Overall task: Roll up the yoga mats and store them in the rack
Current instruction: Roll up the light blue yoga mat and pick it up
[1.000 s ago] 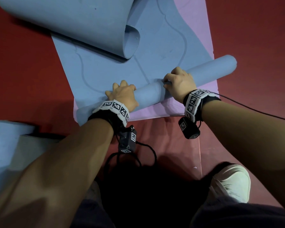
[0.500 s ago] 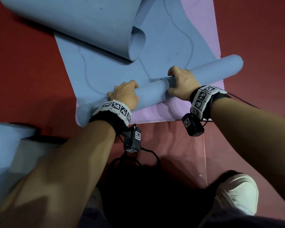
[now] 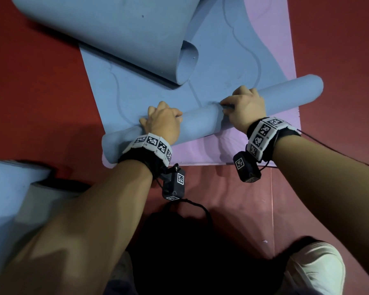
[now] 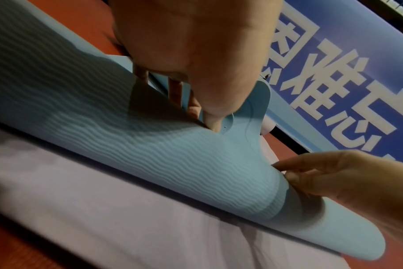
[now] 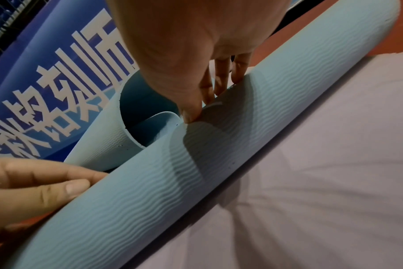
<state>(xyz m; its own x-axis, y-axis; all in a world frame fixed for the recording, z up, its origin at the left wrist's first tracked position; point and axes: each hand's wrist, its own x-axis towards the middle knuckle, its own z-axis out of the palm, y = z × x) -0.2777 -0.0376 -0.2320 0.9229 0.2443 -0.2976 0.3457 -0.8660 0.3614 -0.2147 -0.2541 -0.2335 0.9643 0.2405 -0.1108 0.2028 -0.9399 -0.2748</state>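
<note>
While the red floor (image 3: 36, 86) spreads under everything, the blue yoga mat (image 3: 149, 86) lies flat across the middle of my head view on top of a pink mat (image 3: 271, 30), its far end curling up loosely toward eleven o'clock. Nearer me, its rolled part (image 3: 200, 124) runs as a tight tube from eight o'clock up to two o'clock, resting on the pink mat's near edge. Behind, the wrist views show a blue banner (image 4: 347, 60) with white characters. At seven o'clock sits another pale blue mat (image 3: 6, 184). My left hand (image 3: 161, 124) clasps the roll left of centre, fingers curled over its top. My right hand (image 3: 246, 108) grips the roll right of centre, thumb and fingers pinching it.
</note>
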